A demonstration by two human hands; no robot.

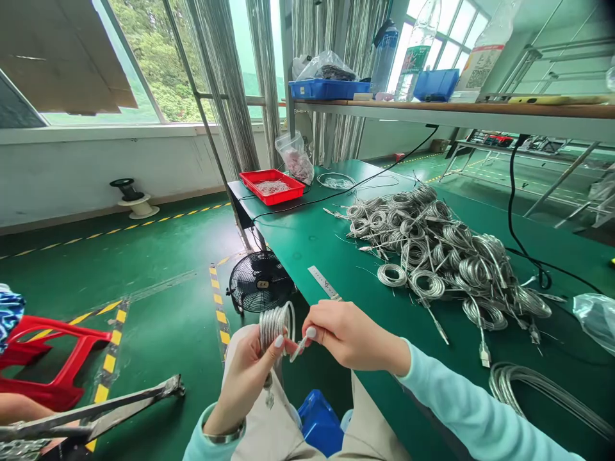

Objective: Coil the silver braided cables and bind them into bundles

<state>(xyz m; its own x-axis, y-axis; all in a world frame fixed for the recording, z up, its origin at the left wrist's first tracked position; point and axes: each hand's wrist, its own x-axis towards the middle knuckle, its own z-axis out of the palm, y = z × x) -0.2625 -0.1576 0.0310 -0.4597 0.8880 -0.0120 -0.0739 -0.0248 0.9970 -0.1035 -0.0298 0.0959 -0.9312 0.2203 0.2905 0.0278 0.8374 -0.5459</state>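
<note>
My left hand [247, 374] is closed around a small coil of silver cable [275, 325], held upright over my lap at the table's near edge. My right hand [343, 333] pinches the loose end of that cable next to the coil, thumb and fingers pressed together. A big heap of similar coiled silver cables [432, 250] lies on the green table [307, 243] to the right and beyond my hands. A looser bundle of uncoiled cable [538, 387] rests near my right forearm.
A metal ruler [323, 282] lies on the table by my hands. A red tray [272, 186] and plastic bag [295, 157] sit at the far end. A black fan [259, 282] stands on the floor, a red stool [52, 358] at left, a blue bin [319, 422] by my knees.
</note>
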